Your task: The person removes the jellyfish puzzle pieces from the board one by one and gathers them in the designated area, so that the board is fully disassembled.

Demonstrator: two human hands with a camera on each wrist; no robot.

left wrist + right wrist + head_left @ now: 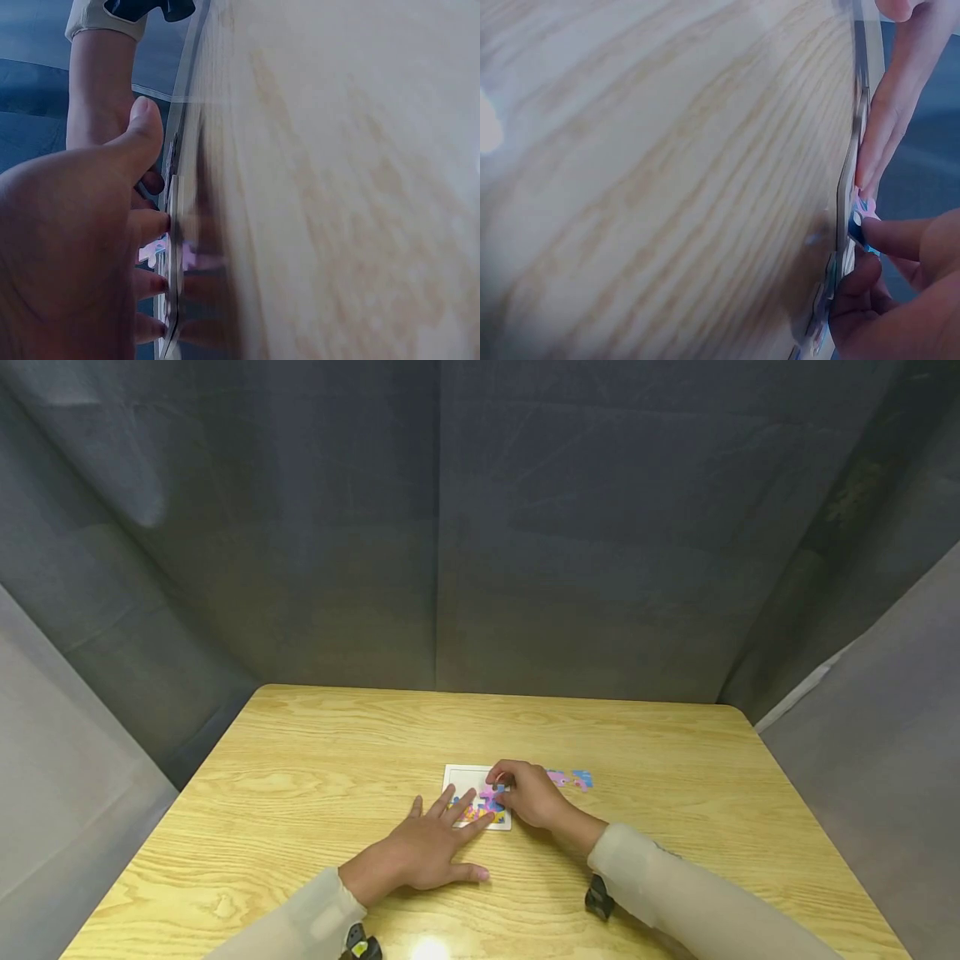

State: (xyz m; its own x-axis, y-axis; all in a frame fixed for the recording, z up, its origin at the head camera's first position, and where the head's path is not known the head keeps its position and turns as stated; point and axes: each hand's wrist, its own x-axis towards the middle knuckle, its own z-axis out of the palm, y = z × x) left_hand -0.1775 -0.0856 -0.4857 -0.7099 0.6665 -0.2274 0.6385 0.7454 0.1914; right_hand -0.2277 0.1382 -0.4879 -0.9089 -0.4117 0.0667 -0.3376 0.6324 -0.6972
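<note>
A small jigsaw puzzle in a white-framed tray (463,774) lies on the table, its near part filled with pink, blue and yellow pieces. My left hand (423,852) spreads its straight fingers over the tray, fingertips resting on the filled part. At the tray's right side, my right hand (531,795) pinches a puzzle piece (859,227) between thumb and fingers. That piece is blue and pink and stands tilted against the puzzle in the right wrist view. In the head view, the fingers largely hide it.
More pink and blue puzzle pieces (582,779) lie just right of the tray, partly behind my right hand. The wooden table (337,735) has dark curtains (360,568) behind it and pale panels at both sides.
</note>
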